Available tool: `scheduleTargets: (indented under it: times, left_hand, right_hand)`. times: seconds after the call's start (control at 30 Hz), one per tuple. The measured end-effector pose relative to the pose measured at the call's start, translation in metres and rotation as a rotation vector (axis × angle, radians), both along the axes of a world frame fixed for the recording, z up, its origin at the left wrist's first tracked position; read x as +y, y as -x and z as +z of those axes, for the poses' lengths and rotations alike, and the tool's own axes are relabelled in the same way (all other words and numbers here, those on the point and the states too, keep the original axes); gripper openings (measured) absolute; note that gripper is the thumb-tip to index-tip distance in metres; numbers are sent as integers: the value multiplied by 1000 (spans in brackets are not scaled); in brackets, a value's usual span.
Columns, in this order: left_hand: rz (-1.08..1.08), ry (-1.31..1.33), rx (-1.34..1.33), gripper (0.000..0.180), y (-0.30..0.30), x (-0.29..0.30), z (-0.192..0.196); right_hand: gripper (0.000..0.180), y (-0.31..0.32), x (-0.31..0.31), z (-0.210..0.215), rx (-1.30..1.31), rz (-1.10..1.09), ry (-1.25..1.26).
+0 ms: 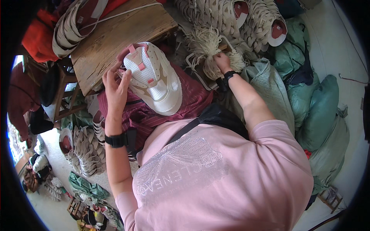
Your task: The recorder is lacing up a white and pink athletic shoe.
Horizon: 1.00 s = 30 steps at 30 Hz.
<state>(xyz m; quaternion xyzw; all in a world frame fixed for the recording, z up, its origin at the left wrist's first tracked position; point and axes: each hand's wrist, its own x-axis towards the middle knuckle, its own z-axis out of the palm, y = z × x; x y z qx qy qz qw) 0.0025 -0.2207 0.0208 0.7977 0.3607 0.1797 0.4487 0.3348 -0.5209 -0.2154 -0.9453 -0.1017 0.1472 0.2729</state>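
A white and beige shoe (156,79) with pink trim and a pink collar rests on my lap, over a dark red striped cloth (192,86). Around its collar end my left hand (117,82) is closed, with the thumb and fingers gripping the edge. Off to the right, my right hand (222,62) reaches into a thick bundle of cream shoelaces (208,48). Its fingers are pinched on the laces near the middle of the bundle; how many strands they hold cannot be made out.
A wooden table (119,36) stands ahead on the left, with nested shoe uppers (73,32) on it. More stacked uppers (256,19) lie at the far right. Green sacks (320,111) line the right side. Other stacks of uppers (84,150) sit on the floor at left.
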Motion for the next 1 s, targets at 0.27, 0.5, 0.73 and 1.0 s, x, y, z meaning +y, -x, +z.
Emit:
scheduleTargets:
  times: [0.27,0.5,0.73,1.0]
  left_hand:
    - [-70,-331,-198,23,21,-29,40]
    - [-327,943,-124,35,22,-58,78]
    - [-228,1392,-437,41,7,-69,74]
    - [-649,1081,-383,46,26,-74,80]
  right_hand:
    - [21,19,-10,61,415,71,-503]
    - [11,118,66,255,733,415,-621]
    - [15,173,83,310,712,1213,-380]
    - [26,171,95,317,1208,1013,-381]
